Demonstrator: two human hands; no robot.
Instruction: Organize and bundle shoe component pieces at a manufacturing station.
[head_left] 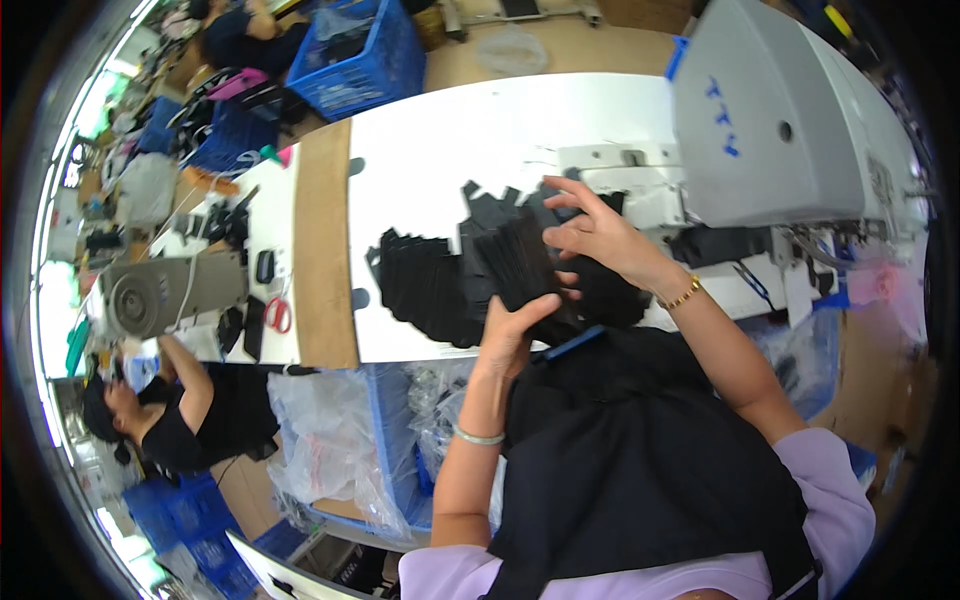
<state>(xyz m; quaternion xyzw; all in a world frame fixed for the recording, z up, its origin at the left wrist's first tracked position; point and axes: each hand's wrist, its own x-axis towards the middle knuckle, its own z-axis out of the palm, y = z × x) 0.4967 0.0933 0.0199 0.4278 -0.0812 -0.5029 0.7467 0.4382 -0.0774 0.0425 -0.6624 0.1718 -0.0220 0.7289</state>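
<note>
- The left hand (515, 325) is closed around the near end of a stack of dark, flat strips (510, 258), its thumb on the near side and fingertips showing past the right side.
- The right hand (605, 235) is beside the stack's far right part, its fingers parted and curved; whether it pinches a strip I cannot tell.
- The stack is by the near edge of the white tabletop (430, 130), around the middle of that edge. A fanned black pile (418, 285) is to its left and another dark pile (608, 295) to its right, partly under the right forearm.
- The gray sewing machine (775, 120) stands toward the tabletop's right end, with a thin dark hand tool (752, 283) in front of it.
- If the left hand's hold loosened, the strips could fan out and mix with either pile.
- A nudge from the forearm could push the right pile over the near edge.
- Uneven squeezing at the near end could skew the stack's far end.
</note>
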